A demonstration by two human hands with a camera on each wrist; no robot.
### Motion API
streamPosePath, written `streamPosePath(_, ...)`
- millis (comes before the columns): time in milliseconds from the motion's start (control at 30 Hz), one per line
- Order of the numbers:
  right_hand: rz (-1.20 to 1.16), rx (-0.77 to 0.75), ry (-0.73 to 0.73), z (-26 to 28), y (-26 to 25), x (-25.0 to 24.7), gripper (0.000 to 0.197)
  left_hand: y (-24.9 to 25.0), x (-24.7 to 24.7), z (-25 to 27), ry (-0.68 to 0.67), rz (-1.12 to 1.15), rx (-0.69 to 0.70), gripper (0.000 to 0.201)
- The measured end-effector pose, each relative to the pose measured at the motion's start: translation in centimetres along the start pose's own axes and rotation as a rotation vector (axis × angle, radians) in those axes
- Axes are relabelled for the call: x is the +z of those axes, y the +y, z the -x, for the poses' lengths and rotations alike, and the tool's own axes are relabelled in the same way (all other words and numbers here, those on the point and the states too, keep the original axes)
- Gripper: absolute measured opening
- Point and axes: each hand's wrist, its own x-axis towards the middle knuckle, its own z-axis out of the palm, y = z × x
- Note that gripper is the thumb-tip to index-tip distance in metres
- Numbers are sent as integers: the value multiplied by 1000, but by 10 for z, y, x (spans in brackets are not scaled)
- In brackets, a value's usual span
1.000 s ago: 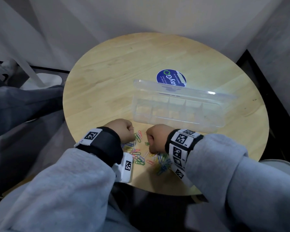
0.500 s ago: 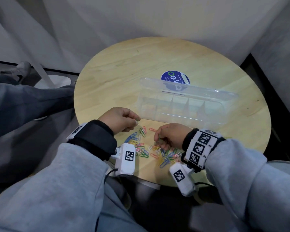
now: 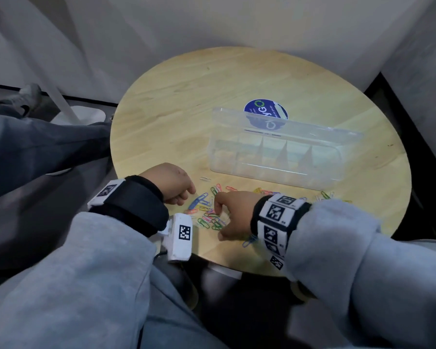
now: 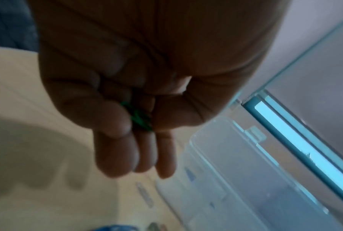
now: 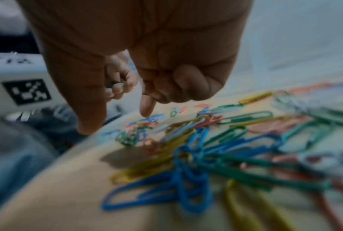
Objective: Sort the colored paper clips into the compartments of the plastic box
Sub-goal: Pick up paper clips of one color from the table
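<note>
Several colored paper clips [image 3: 207,212] lie heaped on the round wooden table [image 3: 166,117], spreading rightwards along the front of the clear plastic box [image 3: 275,159]. The box's lid stands up behind it and its compartments look empty. My left hand [image 3: 184,197] hovers at the heap's left edge, and in the left wrist view my left hand [image 4: 145,125] pinches green paper clips [image 4: 141,117] between thumb and fingers. My right hand [image 3: 218,205] is over the heap; in the right wrist view its index fingertip [image 5: 146,112] touches the clips [image 5: 186,148], thumb apart, holding nothing.
A blue round sticker [image 3: 266,112] lies on the table behind the box. One pale clip [image 3: 205,178] lies apart near the box's left front corner. More clips [image 3: 324,195] sit at the right. The table's near edge runs just under my wrists; someone's legs are at the left.
My left hand lifted off the heap pinching a clip, then came back down to the heap's left edge. My right hand uncurled from a fist and now pokes an index finger into the clips.
</note>
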Motion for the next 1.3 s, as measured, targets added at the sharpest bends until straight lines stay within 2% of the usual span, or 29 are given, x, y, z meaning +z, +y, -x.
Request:
streamPosePath(167,54,-36,32,-13,-2,3,28,4,13,9,-49,-479,48,5)
streamPosePath(300,42,-22,55,-19,0,-1,18,6,28,16,-120,-587,92,7)
streamPosePath(433,57,1,69,-21,7,-6,18,4,35,17,-62,-748,148,10)
streamPosePath(700,16,17,83,-18,12,-7,25,1,44,7,-83,-821,205,16)
streamPosePath(900,126,11,43,-25,4,-12,10,-2,45,-1,-38,-764,258,22)
streamPosePath(1000,110,56,43,-26,8,-16,6,-1,44,-2,-28,-764,263,16)
streamPosePath(1100,-9,100,7,-25,17,-19,10,-2,46,-3,-44,-766,269,11)
streamPosePath(1200,-257,150,51,-20,28,-21,19,-1,48,-6,-55,-776,280,14)
streamPosePath(1300,-505,196,51,-16,38,-23,19,0,50,-8,-41,-788,283,18)
